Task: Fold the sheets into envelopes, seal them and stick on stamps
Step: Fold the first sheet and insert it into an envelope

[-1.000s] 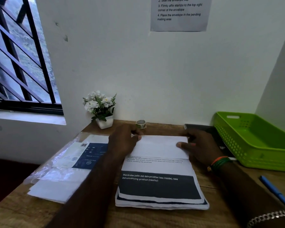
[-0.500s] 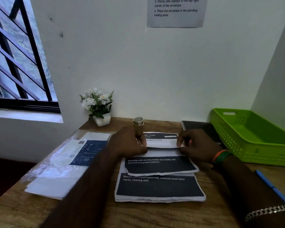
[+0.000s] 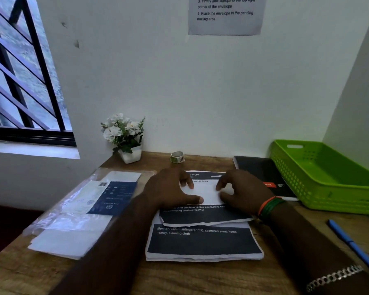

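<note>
A stack of printed sheets (image 3: 202, 241) with dark blue bands lies on the wooden desk (image 3: 200, 277) in front of me. The top sheet (image 3: 205, 193) is folded over, its white back facing up. My left hand (image 3: 170, 189) presses on the left part of the fold, fingertips at its far edge and thumb at its near edge. My right hand (image 3: 241, 192) presses on the right part with bent fingers. A small roll of stamps (image 3: 177, 156) stands behind the sheets near the wall.
A plastic pack of white envelopes (image 3: 83, 209) lies to the left. A potted white flower (image 3: 126, 137) stands at the back left. To the right are a black notebook (image 3: 262, 173), a green basket (image 3: 328, 177) and a blue pen (image 3: 354, 245). An instruction notice (image 3: 226, 15) hangs on the wall.
Both hands have drawn the top sheet's far edge toward me and folded it over again. The sheet now shows shorter, uncovering the printed sheet beneath it.
</note>
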Demonstrator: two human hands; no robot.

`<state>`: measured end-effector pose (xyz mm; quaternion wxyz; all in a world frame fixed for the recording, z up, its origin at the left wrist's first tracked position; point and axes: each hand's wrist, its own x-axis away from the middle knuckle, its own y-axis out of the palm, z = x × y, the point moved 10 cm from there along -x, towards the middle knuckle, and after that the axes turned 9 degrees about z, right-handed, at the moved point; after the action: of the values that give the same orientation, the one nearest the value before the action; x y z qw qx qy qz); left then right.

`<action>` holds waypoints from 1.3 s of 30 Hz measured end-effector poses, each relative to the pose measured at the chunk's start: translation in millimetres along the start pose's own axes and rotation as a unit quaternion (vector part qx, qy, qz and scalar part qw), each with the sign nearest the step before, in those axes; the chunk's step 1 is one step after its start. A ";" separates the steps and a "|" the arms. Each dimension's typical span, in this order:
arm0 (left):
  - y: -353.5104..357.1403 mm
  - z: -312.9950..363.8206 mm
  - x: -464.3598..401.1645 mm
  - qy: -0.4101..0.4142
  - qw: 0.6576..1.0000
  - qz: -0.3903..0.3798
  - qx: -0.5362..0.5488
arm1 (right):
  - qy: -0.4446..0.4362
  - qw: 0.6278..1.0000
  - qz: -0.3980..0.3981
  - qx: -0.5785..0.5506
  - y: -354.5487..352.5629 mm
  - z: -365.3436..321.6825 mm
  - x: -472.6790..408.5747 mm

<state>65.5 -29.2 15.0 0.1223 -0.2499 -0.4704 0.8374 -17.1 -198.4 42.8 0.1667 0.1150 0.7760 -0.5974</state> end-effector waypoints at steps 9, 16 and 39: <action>14.7 13.7 0.8 0.021 0.997 -0.030 -0.074 | -0.011 0.998 -0.028 0.051 37.3 -9.2 -5.2; 11.8 18.9 -0.3 0.026 0.999 -0.020 -0.033 | -0.001 1.000 0.001 0.030 29.8 -9.3 -5.8; -20.2 -10.7 -2.5 -0.058 0.992 0.087 -0.070 | 0.065 0.997 0.024 0.023 18.7 11.0 -5.5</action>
<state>72.7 -11.9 28.3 0.0036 -0.2487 -0.5109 0.8229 -3.6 -204.0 25.8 0.1280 0.1759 0.7685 -0.6018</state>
